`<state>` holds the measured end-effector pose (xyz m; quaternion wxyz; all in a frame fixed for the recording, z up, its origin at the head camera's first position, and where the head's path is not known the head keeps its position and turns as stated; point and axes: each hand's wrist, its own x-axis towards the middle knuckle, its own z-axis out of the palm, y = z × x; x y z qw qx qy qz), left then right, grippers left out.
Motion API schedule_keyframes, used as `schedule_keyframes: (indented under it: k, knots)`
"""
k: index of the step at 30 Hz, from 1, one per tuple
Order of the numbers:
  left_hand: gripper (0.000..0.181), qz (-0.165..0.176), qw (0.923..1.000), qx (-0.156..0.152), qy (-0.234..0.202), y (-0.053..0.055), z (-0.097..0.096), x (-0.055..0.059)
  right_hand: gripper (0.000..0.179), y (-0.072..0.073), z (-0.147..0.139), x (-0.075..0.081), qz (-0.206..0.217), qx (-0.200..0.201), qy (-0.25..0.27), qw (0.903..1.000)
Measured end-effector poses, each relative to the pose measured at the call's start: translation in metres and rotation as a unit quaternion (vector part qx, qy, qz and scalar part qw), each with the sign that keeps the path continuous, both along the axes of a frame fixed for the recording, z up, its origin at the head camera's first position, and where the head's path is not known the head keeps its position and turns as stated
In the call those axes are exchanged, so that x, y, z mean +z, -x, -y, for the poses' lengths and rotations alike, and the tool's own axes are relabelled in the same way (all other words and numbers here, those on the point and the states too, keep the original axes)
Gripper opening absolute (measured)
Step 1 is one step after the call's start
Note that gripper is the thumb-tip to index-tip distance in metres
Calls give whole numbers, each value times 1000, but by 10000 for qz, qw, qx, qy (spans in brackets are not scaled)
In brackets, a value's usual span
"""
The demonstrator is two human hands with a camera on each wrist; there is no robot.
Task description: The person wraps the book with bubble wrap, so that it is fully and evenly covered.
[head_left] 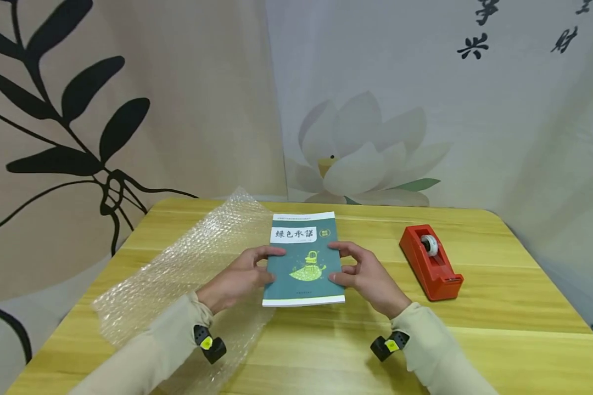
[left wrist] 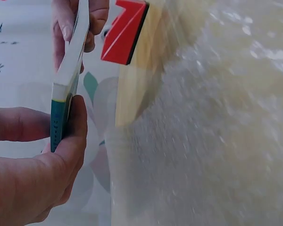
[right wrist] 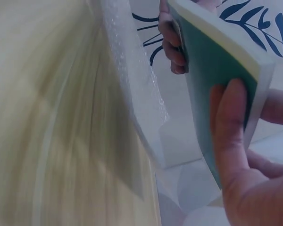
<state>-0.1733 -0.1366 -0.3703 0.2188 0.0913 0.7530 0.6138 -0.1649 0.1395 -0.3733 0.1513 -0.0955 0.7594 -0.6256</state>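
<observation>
A thin teal paperback book (head_left: 303, 285) with white bands and a yellow-green drawing on its cover is held up off the table between both hands. My left hand (head_left: 242, 277) grips its left edge, the spine side, thumb and fingers on opposite faces. On the opposite edge, my right hand (head_left: 368, 277) pinches the book in the same way. From the right wrist view, the right hand (right wrist: 240, 155) shows a finger lying along the teal back cover. Beneath the left forearm spreads a sheet of bubble wrap (head_left: 178, 263), flat on the table.
A red tape dispenser (head_left: 432, 263) with a roll of clear tape stands on the table right of the book. The yellow wooden table (head_left: 514, 312) ends at a back edge before a printed curtain (head_left: 202, 99).
</observation>
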Motion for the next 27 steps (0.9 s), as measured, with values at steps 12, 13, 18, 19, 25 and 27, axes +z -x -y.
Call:
schedule_keyframes:
  k: [12, 13, 18, 19, 25, 27]
  knots:
    - [61, -72, 9993, 350, -130, -1, 30, -9, 75, 1, 33, -6, -121, 298, 402, 9987]
    - [61, -94, 9992, 377, -118, -1, 32, -9, 76, 1, 35, -7, -111, 351, 431, 9984]
    - [61, -212, 9983, 538, 84, -4, 43, -10, 78, 2, 47, -11, 78, 585, 606, 9964]
    - [61, -269, 9979, 563, 152, -4, 46, -11, 78, 2, 51, -11, 119, 580, 640, 9962]
    - [60, -274, 9966, 760, 180, -4, 60, -13, 74, 2, 71, -14, 212, 315, 596, 9975]
    - [58, -179, 9964, 826, 41, -4, 64, -14, 72, 2, 76, -15, 208, 167, 520, 9983]
